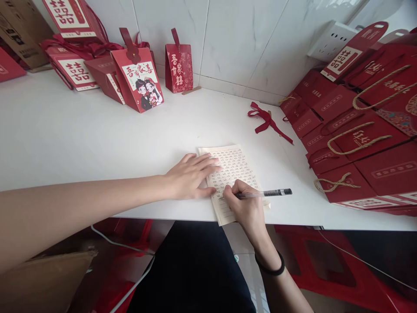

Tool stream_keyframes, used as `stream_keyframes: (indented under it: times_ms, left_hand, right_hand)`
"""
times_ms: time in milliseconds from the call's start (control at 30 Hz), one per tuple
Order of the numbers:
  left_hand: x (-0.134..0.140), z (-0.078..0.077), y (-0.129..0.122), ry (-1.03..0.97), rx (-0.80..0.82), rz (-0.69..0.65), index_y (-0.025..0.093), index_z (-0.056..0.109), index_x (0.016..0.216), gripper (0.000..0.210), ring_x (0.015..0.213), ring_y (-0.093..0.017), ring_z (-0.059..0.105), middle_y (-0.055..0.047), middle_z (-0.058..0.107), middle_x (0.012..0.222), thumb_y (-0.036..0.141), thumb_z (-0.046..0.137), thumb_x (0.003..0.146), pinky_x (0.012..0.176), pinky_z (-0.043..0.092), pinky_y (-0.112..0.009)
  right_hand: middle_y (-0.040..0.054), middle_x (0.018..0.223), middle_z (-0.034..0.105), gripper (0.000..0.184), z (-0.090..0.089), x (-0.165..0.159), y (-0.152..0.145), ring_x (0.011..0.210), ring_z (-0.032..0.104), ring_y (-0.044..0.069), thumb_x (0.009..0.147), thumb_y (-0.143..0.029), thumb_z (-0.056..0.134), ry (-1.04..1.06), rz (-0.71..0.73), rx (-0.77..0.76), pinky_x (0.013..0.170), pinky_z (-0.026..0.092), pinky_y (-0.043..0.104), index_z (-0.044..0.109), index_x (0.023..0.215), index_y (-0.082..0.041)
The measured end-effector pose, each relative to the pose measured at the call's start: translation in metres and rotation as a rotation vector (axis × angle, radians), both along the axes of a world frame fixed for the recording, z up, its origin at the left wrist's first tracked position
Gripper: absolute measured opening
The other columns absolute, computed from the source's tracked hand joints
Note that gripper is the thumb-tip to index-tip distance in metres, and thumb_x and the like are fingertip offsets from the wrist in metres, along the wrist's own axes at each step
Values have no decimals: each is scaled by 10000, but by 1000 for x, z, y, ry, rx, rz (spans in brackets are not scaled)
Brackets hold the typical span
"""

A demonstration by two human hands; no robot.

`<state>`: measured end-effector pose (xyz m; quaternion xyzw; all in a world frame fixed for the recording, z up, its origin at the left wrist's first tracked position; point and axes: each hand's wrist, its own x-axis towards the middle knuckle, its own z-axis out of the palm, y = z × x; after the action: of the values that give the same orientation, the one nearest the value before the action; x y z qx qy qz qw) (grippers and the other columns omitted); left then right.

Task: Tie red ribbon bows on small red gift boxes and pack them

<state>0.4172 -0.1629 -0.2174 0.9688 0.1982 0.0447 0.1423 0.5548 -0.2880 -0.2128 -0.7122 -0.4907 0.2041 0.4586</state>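
A small cream notebook (pixel 233 158) lies at the front edge of the white table, its page filled with rows of short handwritten entries except for a few lines at the bottom. My left hand (pixel 190 176) rests flat on the table and the page's left side, fingers stretched out. In my right hand (pixel 246 204) is a pen (pixel 273 193) with a clear barrel and black end, pinched between thumb and fingers. Its tip points at the lower left of the page, near the last written row. A black band circles my right wrist.
Red gift boxes (pixel 138 82) stand at the back left, with a smaller red box (pixel 179 69) by the tiled wall. A red ribbon (pixel 265 117) lies right of the notebook. Red boxes with rope handles (pixel 352 134) are stacked at right. A red stool (pixel 325 261) sits below.
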Motion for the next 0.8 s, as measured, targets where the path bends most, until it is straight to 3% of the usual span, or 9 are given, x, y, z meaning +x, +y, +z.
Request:
stream_keyframes:
  times_ms: [600, 800]
  left_hand:
    - [-1, 2, -1, -17, -10, 0, 240, 396, 1357, 581, 1398, -279, 205, -67, 312, 1494, 549, 431, 866, 1106, 132, -485]
    - [-1, 3, -1, -4, -42, 0, 241, 391, 1364, 590, 1403, -286, 191, -74, 308, 1494, 552, 432, 865, 1109, 129, -503]
  right_hand:
    - [-62, 499, 218, 307, -2, 1, 0, 466, 210, 71, 750, -248, 442, -60, 20, 55, 413, 204, 199, 210, 555, -202]
    - [-62, 498, 208, 312, 0, 1, 0, 470, 196, 70, 718, -235, 466, 35, 18, 35, 417, 177, 207, 210, 543, -202]
